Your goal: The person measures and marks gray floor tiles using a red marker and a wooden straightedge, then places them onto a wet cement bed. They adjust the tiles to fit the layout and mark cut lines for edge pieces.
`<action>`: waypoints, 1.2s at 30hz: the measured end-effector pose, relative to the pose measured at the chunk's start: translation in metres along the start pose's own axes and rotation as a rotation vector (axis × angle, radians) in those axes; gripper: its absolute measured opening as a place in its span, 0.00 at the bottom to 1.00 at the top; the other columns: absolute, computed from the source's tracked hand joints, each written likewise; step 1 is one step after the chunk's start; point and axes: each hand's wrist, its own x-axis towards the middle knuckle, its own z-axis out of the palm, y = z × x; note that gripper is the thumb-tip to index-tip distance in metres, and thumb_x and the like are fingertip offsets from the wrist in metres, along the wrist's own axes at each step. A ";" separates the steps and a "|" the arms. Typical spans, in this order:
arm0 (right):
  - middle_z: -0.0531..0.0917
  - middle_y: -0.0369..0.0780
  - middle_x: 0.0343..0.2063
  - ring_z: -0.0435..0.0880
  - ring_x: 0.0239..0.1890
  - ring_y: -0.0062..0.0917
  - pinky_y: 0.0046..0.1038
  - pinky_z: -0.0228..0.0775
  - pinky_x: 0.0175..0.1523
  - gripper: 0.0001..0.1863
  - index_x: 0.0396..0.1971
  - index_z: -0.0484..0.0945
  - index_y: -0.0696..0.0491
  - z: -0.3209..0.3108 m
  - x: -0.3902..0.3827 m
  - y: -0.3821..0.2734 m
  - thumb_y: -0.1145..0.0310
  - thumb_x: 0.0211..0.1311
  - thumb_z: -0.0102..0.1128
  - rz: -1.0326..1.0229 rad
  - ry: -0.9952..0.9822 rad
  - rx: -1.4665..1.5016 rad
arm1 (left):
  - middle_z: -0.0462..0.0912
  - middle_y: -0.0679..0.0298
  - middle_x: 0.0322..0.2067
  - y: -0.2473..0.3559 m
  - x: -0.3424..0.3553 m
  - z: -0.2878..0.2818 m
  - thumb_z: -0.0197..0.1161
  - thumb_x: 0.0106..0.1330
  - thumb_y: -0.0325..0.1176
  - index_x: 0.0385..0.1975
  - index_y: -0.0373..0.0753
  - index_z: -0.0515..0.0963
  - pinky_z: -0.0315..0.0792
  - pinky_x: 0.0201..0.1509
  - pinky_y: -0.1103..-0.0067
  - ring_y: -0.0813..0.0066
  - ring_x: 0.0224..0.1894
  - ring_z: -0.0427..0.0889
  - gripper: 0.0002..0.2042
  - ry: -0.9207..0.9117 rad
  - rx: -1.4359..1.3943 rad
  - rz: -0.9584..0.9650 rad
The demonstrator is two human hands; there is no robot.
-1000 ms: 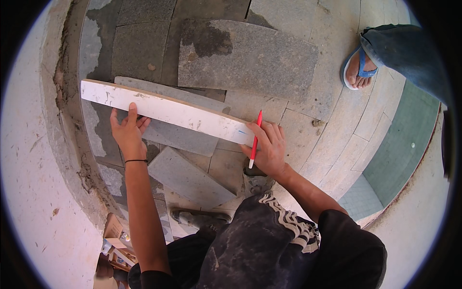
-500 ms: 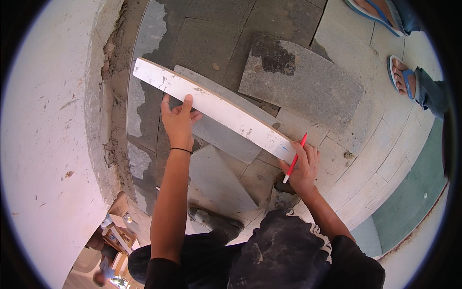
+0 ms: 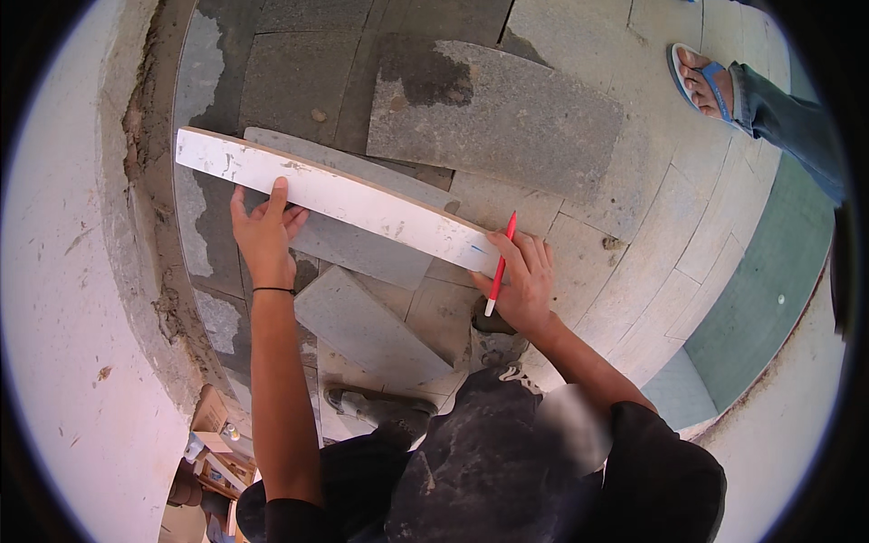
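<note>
A long narrow white board (image 3: 373, 213), smudged and with a blue mark near its right end, is held in both hands above a loose grey slab (image 3: 358, 244). My left hand (image 3: 266, 240) grips its lower edge, thumb on the white face, fingers partly hidden behind it. My right hand (image 3: 525, 281) is closed on the board's right end and also holds a red pen (image 3: 504, 253) with a white tip. Below the board another angled grey slab (image 3: 367, 326) lies on the floor; above it is a larger speckled slab (image 3: 507, 127) with a dark stain.
Paving (image 3: 679, 226) surrounds the slabs. A rough-edged white wall (image 3: 68, 299) borders the left, a green surface (image 3: 756, 290) the right. Another person's foot (image 3: 701, 81) in a blue sandal stands at upper right. Cardboard and clutter (image 3: 213, 421) are at lower left.
The view has swung about. The other person's sandalled foot has moved farther up relative to the stained slab since a second ago. My hands keep the same grip on board and pen.
</note>
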 end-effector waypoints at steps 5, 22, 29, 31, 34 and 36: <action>0.80 0.39 0.43 0.78 0.43 0.35 0.35 0.66 0.46 0.31 0.48 0.77 0.52 -0.005 -0.005 0.003 0.67 0.37 0.75 0.040 0.001 -0.040 | 0.73 0.55 0.39 0.002 -0.005 0.011 0.72 0.61 0.32 0.70 0.36 0.50 0.82 0.38 0.73 0.68 0.34 0.81 0.42 0.000 0.007 0.015; 0.80 0.48 0.48 0.76 0.49 0.42 0.39 0.65 0.56 0.33 0.60 0.68 0.59 -0.029 0.036 -0.020 0.62 0.58 0.68 -0.108 0.000 0.276 | 0.82 0.40 0.41 0.002 0.010 -0.002 0.79 0.45 0.46 0.69 0.20 0.32 0.77 0.51 0.70 0.52 0.43 0.85 0.65 -0.161 0.654 0.261; 0.83 0.39 0.26 0.77 0.27 0.15 0.20 0.68 0.32 0.14 0.38 0.84 0.59 0.027 0.201 -0.080 0.63 0.66 0.59 0.089 -0.296 0.789 | 0.81 0.40 0.44 0.007 0.008 -0.001 0.80 0.43 0.44 0.69 0.21 0.32 0.76 0.53 0.70 0.51 0.45 0.84 0.66 -0.145 0.653 0.256; 0.82 0.36 0.21 0.77 0.24 0.12 0.18 0.67 0.30 0.14 0.35 0.83 0.60 0.064 0.239 -0.097 0.63 0.63 0.60 0.006 -0.340 0.768 | 0.81 0.40 0.44 0.009 0.007 -0.001 0.81 0.43 0.43 0.69 0.21 0.32 0.76 0.53 0.70 0.51 0.45 0.84 0.66 -0.147 0.628 0.256; 0.81 0.36 0.18 0.79 0.23 0.14 0.20 0.69 0.29 0.13 0.33 0.83 0.60 0.103 0.273 -0.107 0.64 0.59 0.61 -0.113 -0.341 0.724 | 0.83 0.43 0.41 0.015 0.005 0.005 0.81 0.43 0.46 0.68 0.18 0.34 0.78 0.48 0.76 0.60 0.42 0.85 0.66 -0.126 0.740 0.240; 0.82 0.36 0.18 0.80 0.22 0.16 0.21 0.70 0.29 0.13 0.33 0.83 0.60 0.118 0.279 -0.109 0.64 0.58 0.61 -0.152 -0.361 0.711 | 0.84 0.44 0.40 0.016 0.004 0.005 0.81 0.44 0.46 0.68 0.18 0.34 0.78 0.48 0.75 0.59 0.42 0.85 0.66 -0.126 0.750 0.250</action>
